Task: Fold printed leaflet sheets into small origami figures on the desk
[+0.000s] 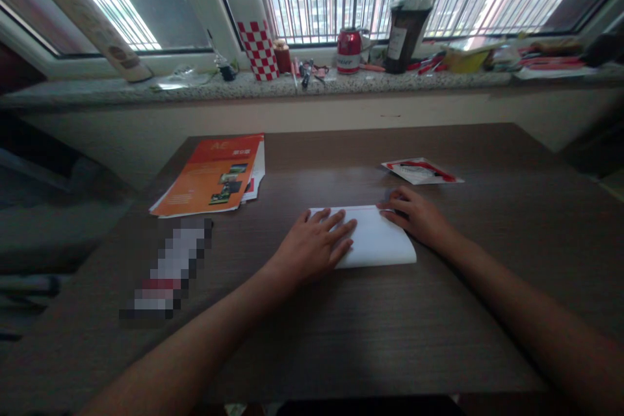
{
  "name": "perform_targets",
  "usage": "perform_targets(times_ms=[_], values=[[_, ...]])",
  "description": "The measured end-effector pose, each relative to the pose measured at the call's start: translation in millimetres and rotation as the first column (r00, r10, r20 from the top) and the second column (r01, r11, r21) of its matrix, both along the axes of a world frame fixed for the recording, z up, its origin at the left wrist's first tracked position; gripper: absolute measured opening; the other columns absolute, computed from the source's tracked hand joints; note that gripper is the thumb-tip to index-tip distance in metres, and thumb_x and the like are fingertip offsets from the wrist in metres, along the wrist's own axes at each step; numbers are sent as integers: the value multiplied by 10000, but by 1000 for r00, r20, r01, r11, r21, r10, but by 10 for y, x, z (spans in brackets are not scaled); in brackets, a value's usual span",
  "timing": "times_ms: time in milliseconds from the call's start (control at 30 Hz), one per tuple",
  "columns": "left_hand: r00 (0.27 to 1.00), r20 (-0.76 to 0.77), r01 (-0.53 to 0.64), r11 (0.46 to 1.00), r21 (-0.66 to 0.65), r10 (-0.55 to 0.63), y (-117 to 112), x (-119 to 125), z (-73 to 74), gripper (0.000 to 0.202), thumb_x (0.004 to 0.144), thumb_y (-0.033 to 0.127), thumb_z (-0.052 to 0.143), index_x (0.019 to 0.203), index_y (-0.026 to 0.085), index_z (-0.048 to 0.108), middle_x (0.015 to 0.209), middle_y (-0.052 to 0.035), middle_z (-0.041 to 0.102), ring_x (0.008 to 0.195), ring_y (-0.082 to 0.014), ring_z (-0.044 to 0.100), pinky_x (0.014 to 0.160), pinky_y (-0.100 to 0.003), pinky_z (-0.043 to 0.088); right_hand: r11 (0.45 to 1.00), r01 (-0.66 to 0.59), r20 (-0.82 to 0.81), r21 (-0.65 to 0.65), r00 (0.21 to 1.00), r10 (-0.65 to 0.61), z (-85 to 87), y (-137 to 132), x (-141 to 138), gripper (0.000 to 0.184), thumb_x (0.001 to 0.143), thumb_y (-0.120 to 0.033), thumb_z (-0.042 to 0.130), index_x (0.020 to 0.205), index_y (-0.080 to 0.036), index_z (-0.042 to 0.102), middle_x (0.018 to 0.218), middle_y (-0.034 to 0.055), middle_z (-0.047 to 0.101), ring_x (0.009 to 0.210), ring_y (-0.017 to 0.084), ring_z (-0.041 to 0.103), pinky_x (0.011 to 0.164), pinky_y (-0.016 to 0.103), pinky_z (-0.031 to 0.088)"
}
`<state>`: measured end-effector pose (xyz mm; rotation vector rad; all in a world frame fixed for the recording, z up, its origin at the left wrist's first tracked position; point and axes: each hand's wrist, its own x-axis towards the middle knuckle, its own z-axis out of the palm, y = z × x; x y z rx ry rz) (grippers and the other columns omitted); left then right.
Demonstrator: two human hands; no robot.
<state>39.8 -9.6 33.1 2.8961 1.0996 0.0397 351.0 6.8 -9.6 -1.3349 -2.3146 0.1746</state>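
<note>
A folded white sheet of paper [377, 240] lies on the dark wooden table [439, 312] in front of me. My left hand [314, 244] rests flat on the sheet's left half, fingers stretched out and slightly spread. My right hand [419, 214] sits at the sheet's upper right corner with its fingers curled and pressing on the paper's edge. The near edge of the sheet curves up a little, as a fold does.
An orange brochure [212, 175] on some papers lies at the left. A small red-and-white packet [422, 171] is beyond my right hand. A blurred-out item [170, 270] lies left of my forearm. The stone windowsill holds a checked bottle [251, 16], red can [349, 51], dark cup [404, 36] and clutter.
</note>
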Motion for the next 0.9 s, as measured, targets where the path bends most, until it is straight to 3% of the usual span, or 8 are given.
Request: perform_targets(times_ms=[300, 500, 633, 733, 900], values=[[1000, 6, -20, 999, -46, 21, -11, 11, -25, 534, 1130, 536, 331, 1612, 330, 436, 1659, -60, 455, 1498, -357, 442, 1188, -618, 368, 996, -49, -22, -75, 999, 47, 117, -2, 8, 363, 1080, -433, 513, 1217, -237, 786, 1104, 123, 644, 986, 273, 680, 888, 469, 571], [1000, 9, -19, 998, -64, 20, 0, 15, -23, 526, 1136, 522, 323, 1611, 327, 437, 1661, -61, 451, 1496, -354, 441, 1188, -619, 370, 992, -57, -89, -112, 995, 47, 376, -22, -22, 413, 1094, -412, 445, 1300, -230, 754, 1090, 130, 691, 1046, 290, 688, 927, 483, 578], [999, 30, -14, 997, -77, 16, -1, 3, -38, 532, 1134, 537, 318, 1608, 329, 442, 1665, -62, 444, 1500, -365, 433, 1189, -628, 364, 997, -4, -50, -71, 999, 0, 540, -228, -277, 460, 1111, -413, 387, 1463, -259, 642, 1348, 141, 691, 1266, 324, 638, 1069, 542, 533], [999, 49, -17, 996, -82, 21, -5, -5, -50, 537, 1135, 536, 313, 1610, 324, 444, 1669, -66, 438, 1503, -370, 425, 1192, -628, 352, 993, -52, 39, -108, 998, 57, 522, -405, -529, 543, 1110, -491, 384, 1574, -244, 519, 1525, 154, 603, 1363, 335, 597, 1135, 565, 497], [999, 50, -13, 997, -71, 17, -14, -2, -38, 558, 1139, 532, 297, 1641, 310, 392, 1674, -72, 429, 1504, -369, 420, 1200, -623, 338, 989, -46, 131, -137, 989, 64, 333, -495, -729, 654, 1104, -575, 330, 1588, -168, 496, 1619, 177, 504, 1506, 326, 469, 1226, 527, 419]])
